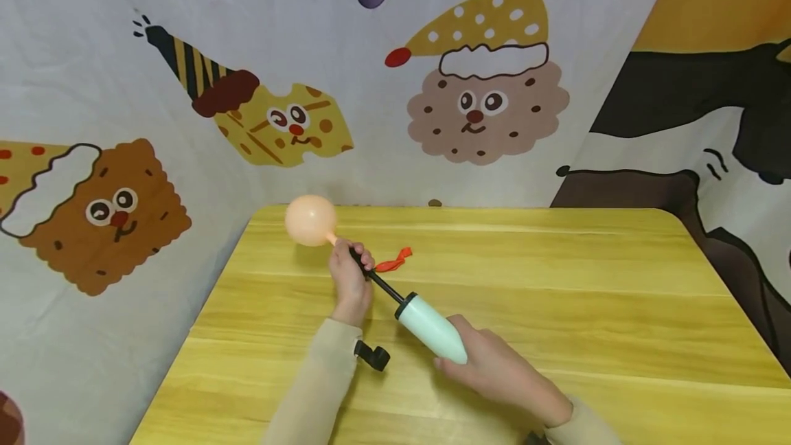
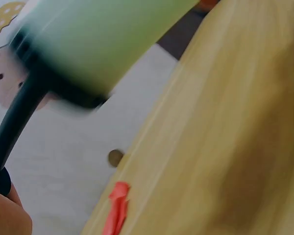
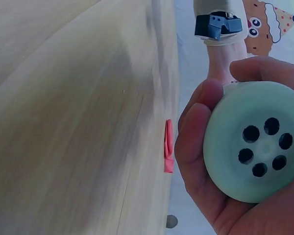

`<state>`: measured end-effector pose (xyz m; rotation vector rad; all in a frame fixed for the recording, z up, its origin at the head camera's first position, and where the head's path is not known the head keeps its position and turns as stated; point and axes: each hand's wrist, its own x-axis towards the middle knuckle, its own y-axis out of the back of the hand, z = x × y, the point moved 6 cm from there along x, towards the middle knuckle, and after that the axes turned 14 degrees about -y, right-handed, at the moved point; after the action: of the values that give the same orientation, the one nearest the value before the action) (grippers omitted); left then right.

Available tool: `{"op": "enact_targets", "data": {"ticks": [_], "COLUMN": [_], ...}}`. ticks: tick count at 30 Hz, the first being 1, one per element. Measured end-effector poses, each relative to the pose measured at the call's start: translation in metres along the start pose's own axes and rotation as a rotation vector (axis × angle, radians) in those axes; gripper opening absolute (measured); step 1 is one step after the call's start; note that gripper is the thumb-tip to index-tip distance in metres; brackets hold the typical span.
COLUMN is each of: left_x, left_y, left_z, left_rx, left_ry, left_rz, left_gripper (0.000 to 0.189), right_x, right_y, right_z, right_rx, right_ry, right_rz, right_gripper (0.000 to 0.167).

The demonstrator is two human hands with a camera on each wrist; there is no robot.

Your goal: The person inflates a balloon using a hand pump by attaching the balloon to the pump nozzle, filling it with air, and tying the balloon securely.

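A mint-green hand pump with a black rod slants over the wooden table. My right hand grips its barrel; the right wrist view shows fingers and thumb wrapped around the pump's end, which has several round holes. My left hand holds the black nozzle end, its fingers curled around it together with the neck of a peach balloon. That balloon is partly inflated and round, beyond the left hand. A flat red-orange balloon lies on the table just right of the left hand.
The wooden table stretches off to the right. Behind it and along the left hangs a cloth printed with cartoon biscuits in hats. A black wrist camera mount sticks out from the left sleeve.
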<state>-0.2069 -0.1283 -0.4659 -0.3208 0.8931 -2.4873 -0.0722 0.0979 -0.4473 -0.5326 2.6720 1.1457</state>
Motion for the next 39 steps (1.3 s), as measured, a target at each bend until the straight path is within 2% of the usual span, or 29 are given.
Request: {"op": "enact_targets", "data": {"ticks": [3, 8, 12, 18, 21, 25, 28, 31, 39], "left_x": [-0.011, -0.027, -0.033, -0.026, -0.016, 0.001, 0.01, 0.01, -0.002], "left_y": [-0.003, -0.007, -0.009, -0.009, -0.007, -0.001, 0.004, 0.007, 0.009], "left_z": [-0.008, -0.018, -0.02, -0.016, -0.009, 0.006, 0.016, 0.018, 0.008], "left_rx": [0.008, 0.066, 0.088, 0.084, 0.059, 0.021, 0.025, 0.04, 0.06], "left_ry": [0.026, 0.056, 0.06, 0.043, 0.031, -0.029, -0.063, -0.056, -0.038], "left_rz": [0.003, -0.015, -0.026, -0.037, -0.034, 0.002, 0.01, 0.005, 0.018], "left_gripper": [0.028, 0.03, 0.033, 0.037, 0.037, 0.034, 0.032, 0.032, 0.031], "right_x": [0.007, 0.018, 0.025, 0.024, 0.016, 0.001, -0.009, -0.012, -0.003], "right_y": [-0.002, -0.006, -0.008, -0.007, -0.004, 0.002, 0.005, 0.004, -0.006], "right_z": [-0.003, -0.008, -0.01, -0.013, -0.013, -0.009, -0.005, -0.002, 0.003], "right_rx": [0.004, 0.072, 0.12, 0.086, 0.066, 0.023, 0.008, 0.014, 0.101], "right_ry": [-0.001, -0.01, -0.019, -0.002, 0.002, 0.007, 0.016, 0.024, 0.001], "right_rz": [0.011, -0.027, -0.051, 0.002, 0.017, 0.021, 0.015, -0.002, -0.084], "right_gripper": [0.061, 0.06, 0.06, 0.064, 0.066, 0.066, 0.064, 0.062, 0.06]}}
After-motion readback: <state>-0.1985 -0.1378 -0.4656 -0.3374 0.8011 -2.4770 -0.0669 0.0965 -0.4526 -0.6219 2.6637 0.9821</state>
